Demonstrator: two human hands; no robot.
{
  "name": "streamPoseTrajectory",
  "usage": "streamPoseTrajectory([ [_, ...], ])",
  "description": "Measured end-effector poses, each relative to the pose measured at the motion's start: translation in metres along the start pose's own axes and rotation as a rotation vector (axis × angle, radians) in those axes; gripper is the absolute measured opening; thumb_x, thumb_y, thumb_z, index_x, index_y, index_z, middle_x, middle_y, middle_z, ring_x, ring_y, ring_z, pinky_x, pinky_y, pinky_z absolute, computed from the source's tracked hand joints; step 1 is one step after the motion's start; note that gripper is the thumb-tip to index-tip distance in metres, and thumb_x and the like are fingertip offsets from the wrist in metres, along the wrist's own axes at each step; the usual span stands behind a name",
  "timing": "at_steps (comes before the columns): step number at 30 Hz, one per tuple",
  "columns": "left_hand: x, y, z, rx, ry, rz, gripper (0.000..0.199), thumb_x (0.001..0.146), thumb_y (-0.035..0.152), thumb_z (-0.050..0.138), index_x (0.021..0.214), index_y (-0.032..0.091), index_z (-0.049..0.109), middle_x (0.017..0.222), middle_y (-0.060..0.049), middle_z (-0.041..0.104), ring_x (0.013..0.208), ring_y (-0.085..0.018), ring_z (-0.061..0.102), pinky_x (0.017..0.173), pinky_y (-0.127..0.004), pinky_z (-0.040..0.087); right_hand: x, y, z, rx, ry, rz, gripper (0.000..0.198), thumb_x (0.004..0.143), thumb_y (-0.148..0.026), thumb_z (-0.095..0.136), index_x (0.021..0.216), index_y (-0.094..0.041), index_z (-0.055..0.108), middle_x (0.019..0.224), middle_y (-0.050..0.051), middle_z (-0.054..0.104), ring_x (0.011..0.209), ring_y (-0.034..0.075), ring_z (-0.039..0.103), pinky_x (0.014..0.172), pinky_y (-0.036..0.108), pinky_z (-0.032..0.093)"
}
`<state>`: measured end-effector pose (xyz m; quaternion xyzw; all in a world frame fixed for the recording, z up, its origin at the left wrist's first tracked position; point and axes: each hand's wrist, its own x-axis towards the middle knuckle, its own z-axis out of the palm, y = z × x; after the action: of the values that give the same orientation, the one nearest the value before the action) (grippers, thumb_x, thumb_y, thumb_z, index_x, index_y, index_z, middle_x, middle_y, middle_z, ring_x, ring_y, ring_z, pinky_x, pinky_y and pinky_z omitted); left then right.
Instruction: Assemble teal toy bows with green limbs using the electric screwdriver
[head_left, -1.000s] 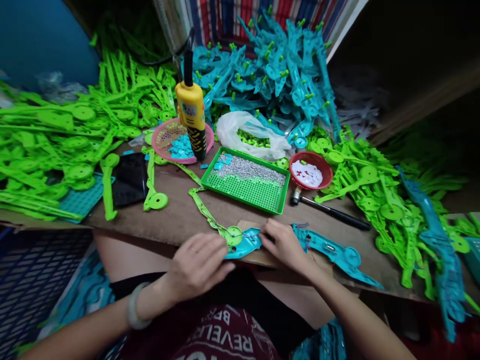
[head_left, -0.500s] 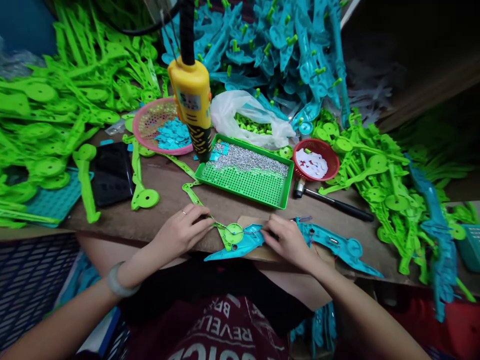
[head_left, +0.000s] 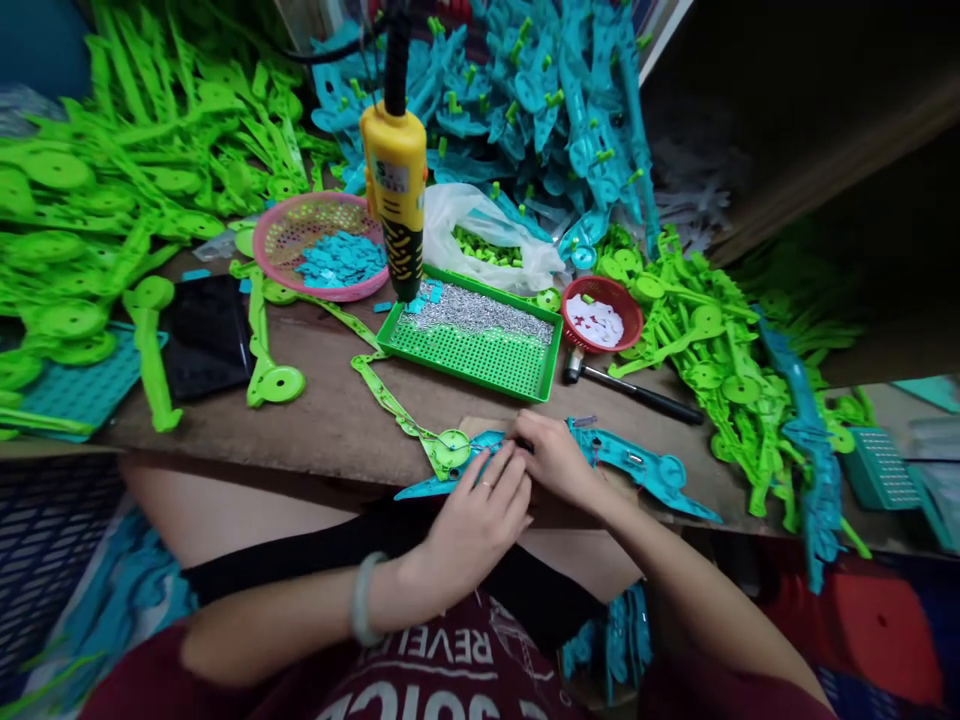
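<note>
- The long teal plastic toy shell (head_left: 637, 465) lies at the near edge of my brown wooden bench (head_left: 330, 420); I judge a careless nudge could tip it onto my lap.
- My left hand (head_left: 472, 520) rests on its middle, fingers (head_left: 499, 470) loosely extended.
- My right hand (head_left: 559, 460) presses beside it, fingers curled; whether they pinch anything I cannot tell.

**Bright bench, dark corners**

Even overhead light falls on the wooden table (head_left: 337, 420), leaving the green and teal plastic vivid and shadows soft. The upper right and the space under the table sink into darkness. Wide-angle distortion bends the edges, where detail smears; the centre stays reasonably sharp.
</note>
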<state>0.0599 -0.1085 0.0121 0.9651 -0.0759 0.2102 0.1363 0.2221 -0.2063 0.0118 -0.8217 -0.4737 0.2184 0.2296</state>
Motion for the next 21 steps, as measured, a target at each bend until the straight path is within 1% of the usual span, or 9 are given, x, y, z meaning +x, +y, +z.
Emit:
streamPoseTrajectory([
  [2,0.006,0.007,0.019,0.02,0.033,-0.08,0.026,0.095,0.029,0.059,0.112,0.009,0.063,0.132,-0.019,0.063,0.127,-0.031,0.057,0.105,-0.045,0.048,0.003,-0.001,-0.002,-0.019,-0.016,0.027,0.015,0.081,-0.002,0.06,0.075,-0.016,0.059,0.074,0.001,0.058,0.071,0.013,0.053,0.065,0.023,0.035],
  [4,0.008,0.003,0.031,0.029,0.057,-0.11,0.02,0.095,0.025,0.058,0.11,0.012,0.063,0.133,-0.019,0.062,0.125,-0.029,0.059,0.103,-0.044,0.05,0.006,-0.004,-0.004,-0.039,-0.028,0.033,0.015,0.078,-0.002,0.061,0.074,-0.016,0.059,0.072,0.0,0.058,0.069,0.013,0.052,0.064,0.023,0.035],
  [7,0.004,-0.007,0.033,0.065,0.06,-0.109,0.019,0.094,0.011,0.051,0.11,0.013,0.062,0.128,-0.018,0.064,0.118,-0.028,0.063,0.095,-0.042,0.054,0.01,-0.009,-0.007,-0.067,-0.045,0.048,0.014,0.076,-0.003,0.065,0.072,-0.016,0.06,0.072,0.0,0.059,0.069,0.013,0.052,0.064,0.023,0.034],
  [9,-0.001,-0.01,0.026,0.071,0.07,-0.102,0.02,0.093,0.006,0.049,0.107,0.013,0.062,0.122,-0.017,0.067,0.114,-0.028,0.065,0.092,-0.041,0.054,0.01,-0.013,-0.008,-0.086,-0.05,0.058,0.013,0.077,-0.006,0.065,0.071,-0.015,0.06,0.072,0.0,0.059,0.068,0.012,0.052,0.064,0.023,0.033],
  [12,-0.015,-0.019,0.004,0.045,0.136,-0.099,0.012,0.095,0.019,0.056,0.104,0.013,0.062,0.117,-0.016,0.069,0.112,-0.029,0.064,0.095,-0.043,0.053,0.009,-0.017,-0.01,-0.102,-0.051,0.06,0.011,0.08,-0.007,0.064,0.074,-0.015,0.061,0.073,0.001,0.061,0.069,0.012,0.052,0.064,0.023,0.032],
  [14,-0.026,-0.032,-0.011,0.031,0.186,-0.131,0.016,0.094,0.027,0.063,0.104,0.014,0.061,0.115,-0.015,0.07,0.109,-0.03,0.064,0.093,-0.045,0.053,0.008,-0.018,-0.01,-0.096,-0.055,0.055,0.01,0.08,-0.007,0.065,0.074,-0.015,0.061,0.074,0.001,0.061,0.07,0.013,0.052,0.065,0.023,0.032],
  [15,-0.031,-0.042,-0.017,0.025,0.192,-0.148,0.017,0.092,0.027,0.065,0.103,0.015,0.061,0.113,-0.014,0.07,0.107,-0.03,0.064,0.092,-0.045,0.053,0.008,-0.017,-0.01,-0.089,-0.056,0.053,0.011,0.08,-0.007,0.065,0.074,-0.015,0.061,0.075,0.001,0.061,0.07,0.013,0.052,0.065,0.023,0.032],
  [18,-0.045,-0.073,-0.027,-0.006,0.121,-0.133,0.016,0.092,0.025,0.067,0.102,0.015,0.06,0.111,-0.012,0.071,0.104,-0.028,0.063,0.089,-0.043,0.053,0.007,-0.015,-0.007,-0.069,-0.048,0.047,0.011,0.08,-0.007,0.066,0.074,-0.016,0.061,0.076,0.001,0.061,0.071,0.013,0.051,0.066,0.024,0.031],
  [21,-0.052,-0.094,-0.025,-0.046,0.071,-0.059,0.017,0.09,0.02,0.069,0.102,0.014,0.059,0.111,-0.012,0.071,0.102,-0.027,0.063,0.088,-0.042,0.054,0.005,-0.012,-0.003,-0.06,-0.022,0.032,0.012,0.082,-0.007,0.065,0.075,-0.016,0.06,0.078,0.001,0.059,0.073,0.013,0.051,0.066,0.024,0.03],
])
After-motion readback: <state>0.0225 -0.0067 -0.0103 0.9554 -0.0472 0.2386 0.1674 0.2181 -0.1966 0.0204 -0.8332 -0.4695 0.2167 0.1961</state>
